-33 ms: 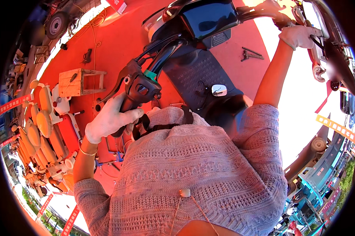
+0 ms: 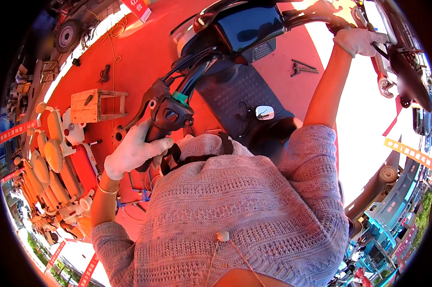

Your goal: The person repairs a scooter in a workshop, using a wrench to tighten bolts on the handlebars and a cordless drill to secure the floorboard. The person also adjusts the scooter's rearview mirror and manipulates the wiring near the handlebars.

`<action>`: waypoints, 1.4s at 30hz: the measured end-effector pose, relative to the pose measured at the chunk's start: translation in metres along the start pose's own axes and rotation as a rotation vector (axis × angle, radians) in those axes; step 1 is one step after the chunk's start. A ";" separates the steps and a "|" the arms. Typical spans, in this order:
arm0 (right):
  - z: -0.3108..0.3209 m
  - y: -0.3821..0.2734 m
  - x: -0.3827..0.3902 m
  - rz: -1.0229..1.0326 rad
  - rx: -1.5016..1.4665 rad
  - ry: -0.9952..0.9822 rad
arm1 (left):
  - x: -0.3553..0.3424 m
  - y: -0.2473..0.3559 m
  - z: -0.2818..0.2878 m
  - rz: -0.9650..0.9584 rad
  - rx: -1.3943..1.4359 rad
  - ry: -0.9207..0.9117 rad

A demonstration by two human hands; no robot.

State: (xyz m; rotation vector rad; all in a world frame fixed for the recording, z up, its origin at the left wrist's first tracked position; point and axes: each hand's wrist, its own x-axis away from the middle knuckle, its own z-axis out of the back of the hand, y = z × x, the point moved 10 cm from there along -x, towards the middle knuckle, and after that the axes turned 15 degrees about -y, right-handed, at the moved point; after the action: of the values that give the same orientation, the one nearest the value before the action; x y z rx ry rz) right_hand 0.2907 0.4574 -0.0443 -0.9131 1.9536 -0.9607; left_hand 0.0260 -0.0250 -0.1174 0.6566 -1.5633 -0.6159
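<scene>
Presently gripping the left handgrip (image 2: 155,131) in the gloved left hand (image 2: 133,150), with thumb and fingers curled around it. Reaching to the handlebar's right end with the gloved right hand (image 2: 359,42); cannot tell finger closure there. Facing the dark scooter (image 2: 244,91) on red flooring (image 2: 153,43). Noted: pale lettering on a red banner (image 2: 18,131) at left and on an orange banner (image 2: 409,153) at right; small characters on the scooter's grey plate (image 2: 263,50).
</scene>
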 end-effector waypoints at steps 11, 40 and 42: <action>-0.019 0.035 -0.037 -0.424 -0.991 -0.381 | 0.005 0.008 -0.006 0.000 0.053 0.016; -0.035 -0.041 -0.022 0.525 0.696 -0.653 | 0.005 0.003 -0.006 0.044 0.081 0.033; -0.043 -0.057 0.014 0.390 0.220 -0.486 | 0.004 0.004 -0.004 0.038 0.080 0.046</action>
State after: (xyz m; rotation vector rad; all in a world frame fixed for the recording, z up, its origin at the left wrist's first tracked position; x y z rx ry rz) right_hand 0.2622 0.4327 0.0179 -0.5455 1.4996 -0.6369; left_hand 0.0296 -0.0256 -0.1113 0.6947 -1.5601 -0.5083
